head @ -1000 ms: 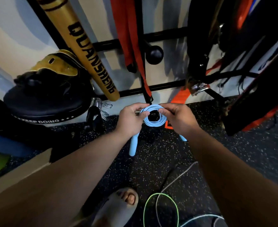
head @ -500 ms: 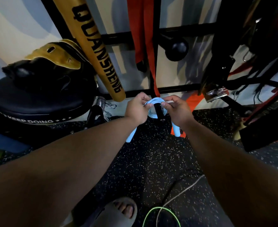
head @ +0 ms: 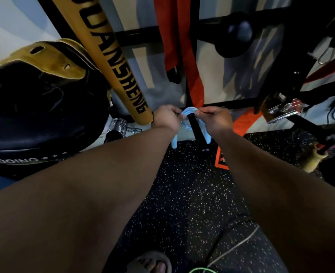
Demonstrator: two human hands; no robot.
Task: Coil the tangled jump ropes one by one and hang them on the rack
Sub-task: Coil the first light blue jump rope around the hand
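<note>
Left hand (head: 165,118) and right hand (head: 215,120) each pinch one side of the coiled blue rope (head: 188,111), fingertips curled onto the loops. Coil is at the far end of the reach, low on the rack (head: 231,104). It looks threaded over a black peg (head: 193,124) that pokes toward the near side. Can't tell whether the loops rest on the peg or the hands carry the weight. Handles (head: 174,142) hang below the hands, one each side of the peg.

My read: hanging step, nearly done for this rope. To do it well:
- push all loops past the peg tip toward the rack bar, not just the front ones
- hold both pinches until the bundle sits, then let go one side at a time
- leave the handles hanging evenly so the coil doesn't tip and slide off
- don't trap the orange strap (head: 197,89) hanging just behind the coil

More to do: green rope (head: 200,270) and pale rope (head: 239,245) lie loose on the near floor (head: 192,194).

Readable text:
- gold bat (head: 111,62), left: "UANSHENG" in black, start cut off by the frame top
- black pad (head: 44,125), far left: "DOING" plus stars on the rim, rest out of frame
- orange mat (head: 221,160), on the floor right of the handles: has a mark, too small to read
</note>
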